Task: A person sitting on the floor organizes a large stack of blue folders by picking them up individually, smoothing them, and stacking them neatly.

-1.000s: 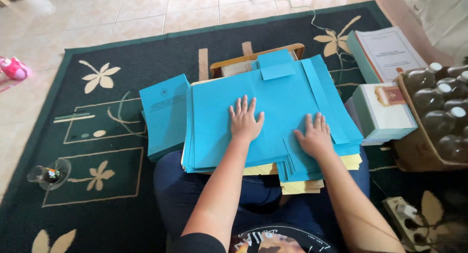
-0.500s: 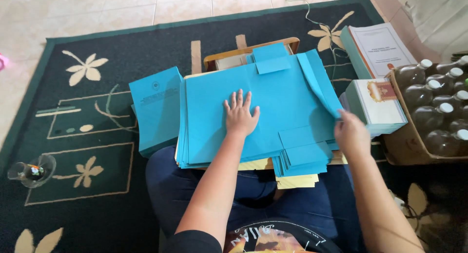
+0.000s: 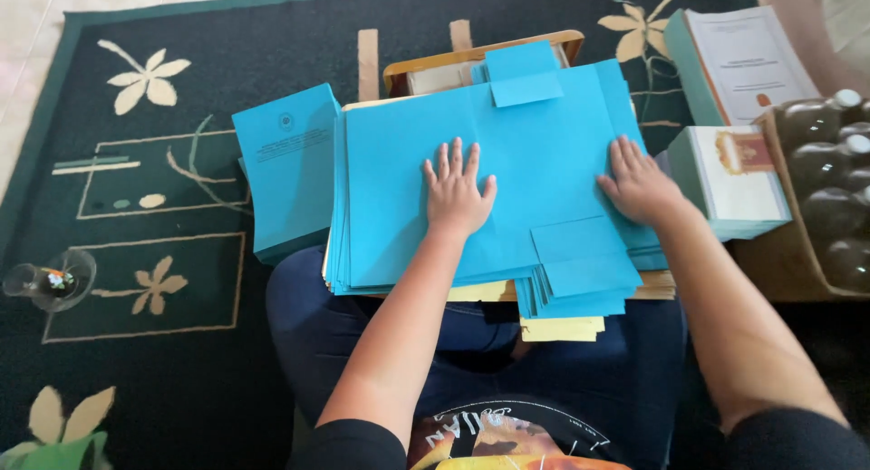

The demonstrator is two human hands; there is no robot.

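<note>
Our right hand (image 3: 642,182) is now moving back onto the blue sheets (image 3: 544,153), spread flat; our left hand (image 3: 456,193) is staying spread at their middle.

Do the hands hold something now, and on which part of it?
Nothing is gripped. The left hand lies flat on the middle of the top blue sheet; the right hand presses flat on its right edge.

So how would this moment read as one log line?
left hand flat on blue sheets | right hand flat at their right edge
</note>
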